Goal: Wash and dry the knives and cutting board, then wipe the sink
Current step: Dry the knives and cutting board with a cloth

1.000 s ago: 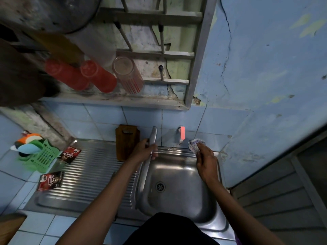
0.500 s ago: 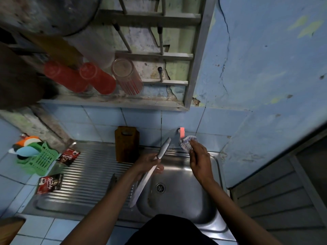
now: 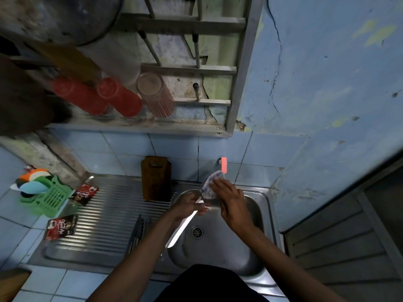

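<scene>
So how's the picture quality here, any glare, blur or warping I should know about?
Head view: dim overall; bright glare streaks on the knife blade and drainboard ridges; wide-angle warping bends the wall rack and the edges; the dark shapes at upper left are blurred; both hands look fairly sharp.

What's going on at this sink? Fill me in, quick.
A person stands at the steel sink, wiping a knife. The left hand grips the knife over the basin, blade pointing back toward them, while the right hand holds a checked cloth at its upper end. A second knife lies on the drainboard, and the cutting board leans against the tiles.
</scene>
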